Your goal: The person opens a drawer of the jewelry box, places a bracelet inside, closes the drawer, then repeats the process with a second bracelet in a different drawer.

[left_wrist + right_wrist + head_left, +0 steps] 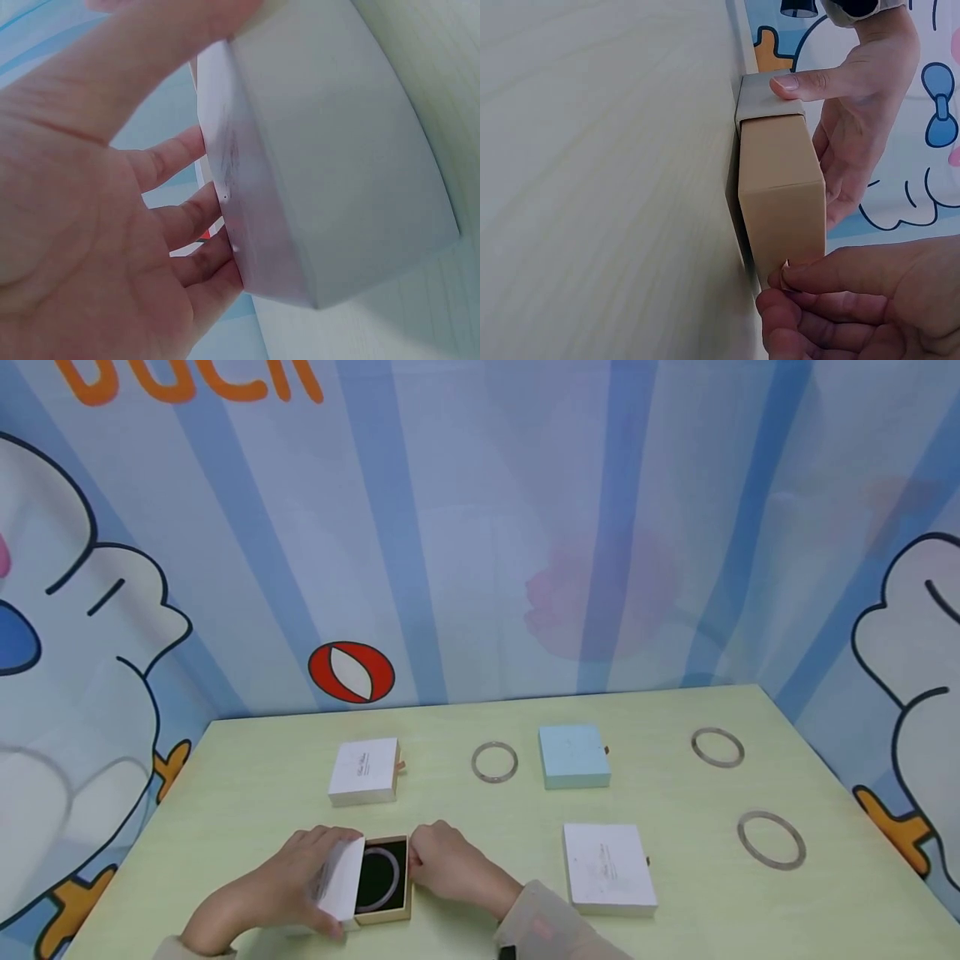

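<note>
Near the front left of the table, my left hand grips the white outer sleeve of a drawer box, thumb on one narrow side and fingers on the opposite one. The tan drawer is pulled partway out to the right. Inside it, a pale bangle lies on dark lining, its left part close to the sleeve's edge. My right hand is at the drawer's outer end. In the right wrist view, its thumb and forefinger pinch a small ribbon tab on the drawer front.
Behind stand a white box and a light blue box, with a bangle between them. Another white box is right of my right hand. Farther right lie a rear bangle and a front bangle. A printed curtain hangs behind.
</note>
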Demonstrator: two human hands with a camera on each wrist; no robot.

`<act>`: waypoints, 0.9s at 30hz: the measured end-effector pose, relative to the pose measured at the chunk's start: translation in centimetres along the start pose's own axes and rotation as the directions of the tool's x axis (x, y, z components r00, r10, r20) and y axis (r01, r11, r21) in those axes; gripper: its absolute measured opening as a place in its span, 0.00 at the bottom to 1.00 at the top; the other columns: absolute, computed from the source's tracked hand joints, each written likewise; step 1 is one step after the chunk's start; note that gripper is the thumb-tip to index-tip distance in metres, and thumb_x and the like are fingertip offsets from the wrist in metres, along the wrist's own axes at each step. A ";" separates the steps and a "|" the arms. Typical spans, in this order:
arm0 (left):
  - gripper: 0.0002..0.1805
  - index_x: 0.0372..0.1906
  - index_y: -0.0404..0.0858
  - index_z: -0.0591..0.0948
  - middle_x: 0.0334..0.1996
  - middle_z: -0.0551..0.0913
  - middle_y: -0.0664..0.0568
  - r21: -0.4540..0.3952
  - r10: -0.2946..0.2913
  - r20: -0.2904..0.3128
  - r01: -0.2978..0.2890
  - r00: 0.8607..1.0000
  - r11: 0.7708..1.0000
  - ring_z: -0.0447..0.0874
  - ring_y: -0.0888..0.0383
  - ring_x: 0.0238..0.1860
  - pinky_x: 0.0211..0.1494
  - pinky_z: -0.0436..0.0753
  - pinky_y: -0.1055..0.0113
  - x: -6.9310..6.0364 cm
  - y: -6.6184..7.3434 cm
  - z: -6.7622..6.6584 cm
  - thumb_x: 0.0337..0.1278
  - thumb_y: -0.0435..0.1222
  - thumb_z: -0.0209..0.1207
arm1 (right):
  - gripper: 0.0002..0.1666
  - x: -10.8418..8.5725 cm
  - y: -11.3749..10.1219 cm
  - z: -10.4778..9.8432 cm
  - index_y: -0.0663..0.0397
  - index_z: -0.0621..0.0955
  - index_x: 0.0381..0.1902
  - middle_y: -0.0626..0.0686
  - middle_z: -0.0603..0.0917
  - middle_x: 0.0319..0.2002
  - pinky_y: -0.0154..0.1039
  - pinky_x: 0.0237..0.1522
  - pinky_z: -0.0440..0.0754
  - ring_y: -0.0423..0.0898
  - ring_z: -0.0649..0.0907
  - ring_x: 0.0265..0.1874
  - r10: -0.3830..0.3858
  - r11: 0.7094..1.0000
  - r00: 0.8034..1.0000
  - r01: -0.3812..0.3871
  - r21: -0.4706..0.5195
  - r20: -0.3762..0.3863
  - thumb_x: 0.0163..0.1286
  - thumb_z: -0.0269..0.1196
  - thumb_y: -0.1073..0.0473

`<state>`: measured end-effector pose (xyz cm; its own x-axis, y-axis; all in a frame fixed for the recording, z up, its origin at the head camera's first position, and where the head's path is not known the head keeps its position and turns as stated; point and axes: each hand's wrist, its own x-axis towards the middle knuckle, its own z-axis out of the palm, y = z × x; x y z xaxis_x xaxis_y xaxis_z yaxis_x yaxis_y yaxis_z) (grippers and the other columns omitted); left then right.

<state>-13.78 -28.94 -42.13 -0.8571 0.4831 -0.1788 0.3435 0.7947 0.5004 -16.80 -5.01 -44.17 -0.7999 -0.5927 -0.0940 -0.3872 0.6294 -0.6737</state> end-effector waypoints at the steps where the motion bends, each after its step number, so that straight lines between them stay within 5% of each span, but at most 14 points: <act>1: 0.59 0.68 0.36 0.67 0.58 0.72 0.44 -0.001 -0.002 0.000 0.002 1.000 1.000 0.67 0.44 0.54 0.55 0.70 0.41 0.0 0.0 0.0 0.25 0.54 0.82 | 0.23 0.0 0.0 0.0 0.51 0.69 0.12 0.42 0.64 0.10 0.29 0.16 0.60 0.36 0.65 0.11 -0.001 1.000 1.000 0.001 -0.003 -0.001 0.62 0.63 0.72; 27: 0.57 0.67 0.36 0.67 0.58 0.73 0.44 0.000 -0.004 -0.002 0.004 1.000 1.000 0.68 0.42 0.55 0.55 0.70 0.38 -0.1 0.4 -0.2 0.24 0.48 0.83 | 0.21 0.3 -0.3 0.5 0.51 0.71 0.12 0.41 0.66 0.11 0.28 0.17 0.62 0.35 0.66 0.12 -0.030 0.999 0.999 0.029 -0.042 -0.025 0.61 0.64 0.72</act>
<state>-13.60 -28.73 -41.72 -0.8591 0.4794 -0.1790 0.3405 0.7966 0.4994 -16.62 -5.65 -44.35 -0.7992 -0.5985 -0.0556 -0.4289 0.6327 -0.6447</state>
